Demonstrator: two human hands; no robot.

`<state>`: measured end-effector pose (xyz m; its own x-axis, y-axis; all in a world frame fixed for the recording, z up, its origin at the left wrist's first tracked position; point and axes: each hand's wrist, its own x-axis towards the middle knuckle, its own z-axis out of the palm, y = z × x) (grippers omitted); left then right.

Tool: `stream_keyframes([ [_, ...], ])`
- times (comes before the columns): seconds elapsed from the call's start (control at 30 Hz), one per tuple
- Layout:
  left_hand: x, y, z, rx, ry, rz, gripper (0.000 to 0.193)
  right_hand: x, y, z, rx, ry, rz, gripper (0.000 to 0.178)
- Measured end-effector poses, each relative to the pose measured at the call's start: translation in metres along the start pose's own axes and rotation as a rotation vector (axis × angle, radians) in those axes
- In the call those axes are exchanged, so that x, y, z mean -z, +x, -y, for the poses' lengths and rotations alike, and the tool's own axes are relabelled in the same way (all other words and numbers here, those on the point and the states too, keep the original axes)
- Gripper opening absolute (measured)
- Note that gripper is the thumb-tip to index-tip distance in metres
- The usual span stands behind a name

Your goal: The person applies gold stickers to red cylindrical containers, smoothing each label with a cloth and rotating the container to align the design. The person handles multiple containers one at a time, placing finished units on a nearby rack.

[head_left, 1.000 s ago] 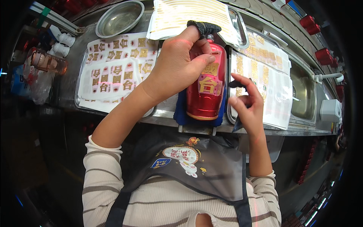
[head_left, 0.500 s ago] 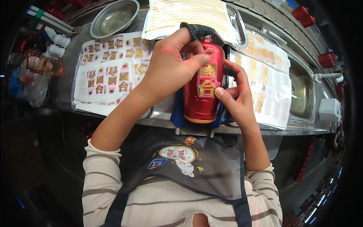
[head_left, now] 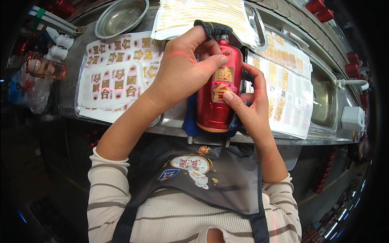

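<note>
A shiny red metallic bottle [head_left: 210, 115] lies neck-away in front of me, over a dark blue cloth [head_left: 189, 121] at the counter's front edge. My left hand [head_left: 184, 65] is closed around its upper left side, thumb pressed on the front near the shoulder. Black knitted fabric [head_left: 214, 29] covers one of that hand's fingers. From the right, my right hand [head_left: 251, 99] grips the bottle, its thumb on the lower part of a gold character decal [head_left: 222, 81] and its fingers around the side. The far fingertips of both hands are partly hidden.
Printed decal sheets lie on a tray [head_left: 78, 103] at left; more sheets [head_left: 293, 121] are at right beside a sink [head_left: 324, 101]. A metal bowl [head_left: 121, 18] and a stack of gold-striped sheets [head_left: 202, 14] stand behind. A drink bottle [head_left: 48, 68] is far left.
My right thumb has slid left and slightly up across the lower gold character. The left hand still holds nearly the same place on the bottle. Red bottles at the far right have shifted.
</note>
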<state>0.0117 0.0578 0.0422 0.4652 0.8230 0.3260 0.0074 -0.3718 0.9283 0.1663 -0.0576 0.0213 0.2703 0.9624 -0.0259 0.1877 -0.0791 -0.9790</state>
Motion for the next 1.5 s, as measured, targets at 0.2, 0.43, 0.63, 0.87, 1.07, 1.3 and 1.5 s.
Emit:
stream_keyframes([
  [0.2,-0.001,0.001,0.001,0.015,0.014,0.011,0.017,0.000,-0.002,0.003,-0.040,-0.049,-0.009,0.082],
  [0.43,-0.003,0.001,0.002,0.034,0.024,-0.032,0.018,-0.001,-0.002,0.002,-0.021,-0.050,-0.007,0.083],
  [0.63,0.003,-0.016,0.016,0.194,0.132,-0.256,0.035,0.008,-0.004,-0.002,-0.011,-0.051,-0.024,0.074],
  [0.87,-0.014,-0.062,-0.001,0.532,-0.475,0.076,0.076,0.020,0.013,0.008,0.446,-0.556,0.095,0.056],
  [1.07,-0.011,-0.061,0.003,0.459,-0.434,0.092,0.072,0.017,0.010,0.006,0.391,-0.540,0.094,0.057],
  [1.3,-0.019,-0.063,0.006,0.407,-0.467,-0.015,0.060,0.017,0.012,0.011,0.426,-0.571,0.112,0.056],
  [1.5,-0.021,-0.064,0.006,0.411,-0.428,-0.009,0.064,0.017,0.015,0.003,0.473,-0.549,0.076,0.055],
])
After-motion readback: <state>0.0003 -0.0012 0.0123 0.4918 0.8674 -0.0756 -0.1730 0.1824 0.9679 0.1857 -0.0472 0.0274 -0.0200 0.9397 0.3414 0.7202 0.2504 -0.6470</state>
